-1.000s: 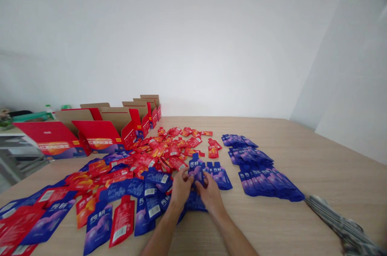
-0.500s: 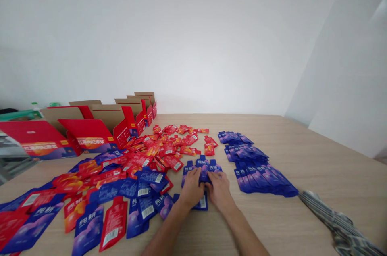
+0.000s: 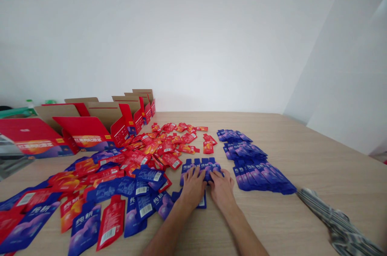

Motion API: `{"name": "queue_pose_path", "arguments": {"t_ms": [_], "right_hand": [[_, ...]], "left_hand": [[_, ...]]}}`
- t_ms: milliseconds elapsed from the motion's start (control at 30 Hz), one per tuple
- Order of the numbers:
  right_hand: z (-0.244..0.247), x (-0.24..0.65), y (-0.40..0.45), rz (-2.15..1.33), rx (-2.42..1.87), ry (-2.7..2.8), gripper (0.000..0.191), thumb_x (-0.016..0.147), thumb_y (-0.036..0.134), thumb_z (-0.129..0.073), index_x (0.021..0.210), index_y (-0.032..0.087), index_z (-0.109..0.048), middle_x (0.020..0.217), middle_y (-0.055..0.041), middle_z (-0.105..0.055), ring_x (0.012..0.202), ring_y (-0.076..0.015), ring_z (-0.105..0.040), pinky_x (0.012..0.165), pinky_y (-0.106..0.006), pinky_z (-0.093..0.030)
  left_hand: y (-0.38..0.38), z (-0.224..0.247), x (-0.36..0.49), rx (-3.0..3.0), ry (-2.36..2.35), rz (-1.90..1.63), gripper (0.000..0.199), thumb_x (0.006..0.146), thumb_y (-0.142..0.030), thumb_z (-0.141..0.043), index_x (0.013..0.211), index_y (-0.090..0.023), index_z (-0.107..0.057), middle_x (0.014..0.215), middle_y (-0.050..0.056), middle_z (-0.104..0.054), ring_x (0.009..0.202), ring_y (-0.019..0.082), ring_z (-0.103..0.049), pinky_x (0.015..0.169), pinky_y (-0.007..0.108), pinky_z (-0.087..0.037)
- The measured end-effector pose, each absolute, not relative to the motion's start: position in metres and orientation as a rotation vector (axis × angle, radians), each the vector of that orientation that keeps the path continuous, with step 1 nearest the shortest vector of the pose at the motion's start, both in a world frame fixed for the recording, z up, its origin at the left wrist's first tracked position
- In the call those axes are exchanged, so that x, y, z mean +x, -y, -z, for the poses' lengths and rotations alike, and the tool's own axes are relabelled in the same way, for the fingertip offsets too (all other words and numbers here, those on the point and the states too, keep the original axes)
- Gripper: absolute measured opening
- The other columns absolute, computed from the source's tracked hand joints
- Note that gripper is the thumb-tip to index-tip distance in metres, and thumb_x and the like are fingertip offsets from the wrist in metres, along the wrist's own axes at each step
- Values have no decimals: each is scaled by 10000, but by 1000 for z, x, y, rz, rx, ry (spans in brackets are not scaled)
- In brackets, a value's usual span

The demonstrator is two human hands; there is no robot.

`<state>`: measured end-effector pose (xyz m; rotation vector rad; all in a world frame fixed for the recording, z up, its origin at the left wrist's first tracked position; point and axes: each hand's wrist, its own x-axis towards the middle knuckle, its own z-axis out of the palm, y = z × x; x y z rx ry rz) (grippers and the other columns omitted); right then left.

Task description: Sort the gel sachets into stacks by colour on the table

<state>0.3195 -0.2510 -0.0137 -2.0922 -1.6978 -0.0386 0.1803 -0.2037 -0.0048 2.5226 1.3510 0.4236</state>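
I see left hand (image 3: 193,186) and right hand (image 3: 223,186), fingers loosely spread, resting on blue pouches (image 3: 207,169), tops just beyond fingertips. Pouches look light, soft, slick; I'd pinch stiffer-looking necks (image 3: 204,161), pointing away from hands.

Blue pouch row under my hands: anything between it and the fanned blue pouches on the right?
Only the right hand, over the right end of the blue pouch row; past it, just tabletop shows up to the fanned blue pouches.
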Motion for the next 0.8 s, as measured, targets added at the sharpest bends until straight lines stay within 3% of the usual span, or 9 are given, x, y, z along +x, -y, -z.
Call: {"name": "queue_pose_path", "arguments": {"t_ms": [333,500,600,700,800], "right_hand": [[17,321,252,26,-2120,1694,439,799,130,-534,1203,243,-663,1373,-70,-567,1293,-353,-363,973,-466,-331],[-3,307,257,-15,-1870,1767,413,825,84,-487,1171,213,-672,1287,-75,-614,1219,-276,-429,1014,-401,-327],[-14,287,266,-195,-1651,1944,300,865,142,-506,1087,217,-693,1141,-66,-668,1117,-243,-481,989,-363,-343],[-17,270,276,-349,-1601,2126,325,788,258,-658,1112,236,-678,1149,-59,-658,1113,-269,-466,951,-374,-349],[-15,263,282,-374,-1636,2222,320,772,268,-673,1090,225,-679,1149,-67,-654,1112,-268,-468,944,-371,-334]], "left_hand": [[202,4,179,2480,-1355,-454,526,881,-304,-485,1407,-309,-496,1523,59,-414,1425,303,-282,1140,494,-240],[189,-8,153,2359,-1463,-648,452,935,-232,-377,1342,-258,-571,1482,61,-474,1395,241,-347,1134,430,-281],[186,-7,133,2340,-1435,-622,440,918,-202,-396,1297,-253,-615,1418,63,-544,1360,236,-402,1119,424,-307],[185,-2,120,2310,-1408,-621,438,883,-157,-430,1243,-258,-657,1348,64,-604,1314,227,-465,1113,418,-319],[182,-2,112,2257,-1381,-768,419,858,-121,-438,1170,-227,-696,1282,76,-650,1237,208,-540,1092,385,-360]]}}
